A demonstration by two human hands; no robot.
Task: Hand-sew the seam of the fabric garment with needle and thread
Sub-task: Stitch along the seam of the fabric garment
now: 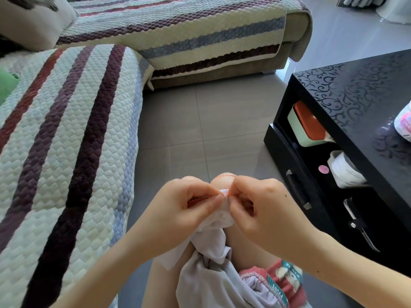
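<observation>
Draped over my lap, the pale garment (213, 274) bunches between my thighs, and its folded top edge rises in front of my knees. Beside it are my red printed shorts (282, 283), with a teal band of white letters (too creased to read).

My left hand (189, 205) has its fingers curled in, with thumb and forefinger pinching the garment's top edge. My right hand (260, 203) is curled the same way and pinches that edge from the other side, so the fingertips of the two hands almost meet. An orange-red thread (224, 175) loops up from the pinched spot and arcs over my knee. I cannot make out the needle; it is hidden or too fine to see.

To my right stands a black desk (355, 92) with a glossy scroll pattern. At the frame's edge, a pink-labelled container (403, 123) sits on it, its print too small to read. On the desk's open shelf are a green-and-orange box (307, 127), a white tub (344, 172) with an unreadable label, and a round pink sticker (323, 169). A sofa (66, 130) with a striped quilted cover runs along my left, on a grey tiled floor (200, 121).
</observation>
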